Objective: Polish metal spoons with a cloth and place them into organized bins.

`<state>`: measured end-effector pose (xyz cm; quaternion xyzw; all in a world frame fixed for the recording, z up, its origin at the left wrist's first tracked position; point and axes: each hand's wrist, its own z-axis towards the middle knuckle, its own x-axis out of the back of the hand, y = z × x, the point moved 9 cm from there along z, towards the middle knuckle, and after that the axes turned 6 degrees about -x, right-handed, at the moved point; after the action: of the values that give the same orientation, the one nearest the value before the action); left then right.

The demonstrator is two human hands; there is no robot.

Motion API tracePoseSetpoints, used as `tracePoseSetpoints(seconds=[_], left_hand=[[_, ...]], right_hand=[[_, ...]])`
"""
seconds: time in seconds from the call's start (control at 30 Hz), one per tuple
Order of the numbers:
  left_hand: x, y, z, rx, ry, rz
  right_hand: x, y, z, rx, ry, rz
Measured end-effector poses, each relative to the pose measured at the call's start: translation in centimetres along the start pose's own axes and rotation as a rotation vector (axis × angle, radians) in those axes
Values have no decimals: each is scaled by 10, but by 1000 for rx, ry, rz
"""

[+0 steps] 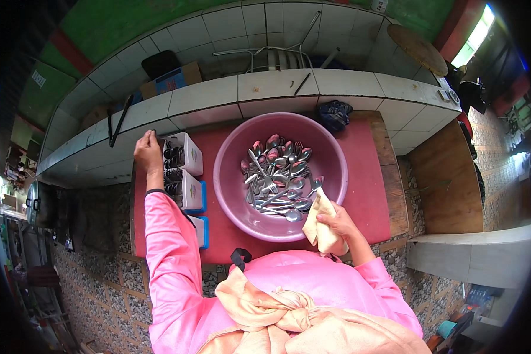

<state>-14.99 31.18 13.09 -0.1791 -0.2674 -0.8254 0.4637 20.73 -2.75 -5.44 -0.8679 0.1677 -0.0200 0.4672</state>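
Note:
A large pink plastic basin (230, 199) rests on a red-covered table (367, 177), with many metal spoons and forks (278, 177) piled inside. At its lower right rim my right hand (338, 221) grips a cream cloth (321, 225); a spoon (317, 182) sticks out beyond the cloth's upper tip. My left hand (148, 152) is raised at the upper left, beside a white plastic container (192, 155) of dark-looking cutlery; its fingertips are pinched together near a small dark thing, and what they hold is unclear. A second white container (192, 192) with cutlery stands below, and my left sleeve partly hides another (199, 230).
A crumpled dark blue plastic bag (335, 114) lies behind the basin. Beyond runs a white-tiled ledge (270, 88) bearing a thin dark stick (302, 84). A black angled bar (119, 121) hangs over its left part. A wooden panel (447, 190) stands to the right.

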Motion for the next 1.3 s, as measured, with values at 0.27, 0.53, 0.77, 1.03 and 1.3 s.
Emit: tracePoseSetpoints(seconds=[0.27, 0.53, 0.77, 1.03, 1.3], left_hand=[[-82, -44, -43, 311, -391, 75], [-87, -36, -40, 277, -435, 195], [-94, 143, -117, -78, -598, -347], [-136, 219, -300, -417, -1255, -146], [-140, 213, -312, -418, -1277, -144]], right_hand=[[1, 0, -5, -25, 34, 29], [4, 8, -2, -40, 36, 107], [16, 27, 4, -96, -25, 516], [9, 37, 5, -136, -169, 904], [10, 40, -1, -152, -168, 912]])
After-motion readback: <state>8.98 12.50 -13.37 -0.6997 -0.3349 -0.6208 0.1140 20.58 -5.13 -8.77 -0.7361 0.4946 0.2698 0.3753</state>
